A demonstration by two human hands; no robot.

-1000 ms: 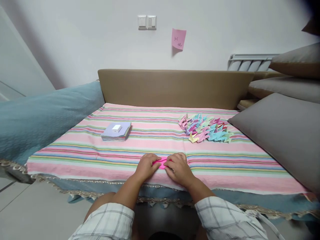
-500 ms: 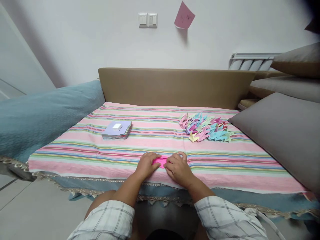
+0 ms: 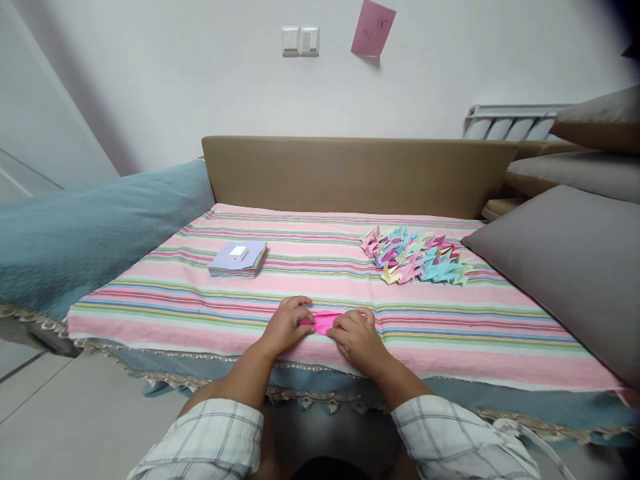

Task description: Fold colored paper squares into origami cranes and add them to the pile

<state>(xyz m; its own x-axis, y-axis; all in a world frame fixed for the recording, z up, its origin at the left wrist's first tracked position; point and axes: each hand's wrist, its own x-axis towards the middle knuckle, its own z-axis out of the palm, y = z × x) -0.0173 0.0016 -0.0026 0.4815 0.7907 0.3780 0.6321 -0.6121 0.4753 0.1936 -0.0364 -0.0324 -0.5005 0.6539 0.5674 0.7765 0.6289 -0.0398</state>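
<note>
Paper (image 3: 325, 323), bright pink, lay near centre on the striped cloth (image 3: 310, 277), its left end pinched by the left hand (image 3: 285, 328), its right by the right hand (image 3: 359, 339). Origami cranes (image 3: 415, 259) lay far right.

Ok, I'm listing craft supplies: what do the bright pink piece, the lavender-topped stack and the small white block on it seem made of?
The bright pink piece looks like thin paper, fairly matte, judging by its folds. The lavender-topped stack seems matte paper too: flat sheets, multicoloured edges. The small white block looks smooth, perhaps plastic or rubber; too small to tell.
</note>
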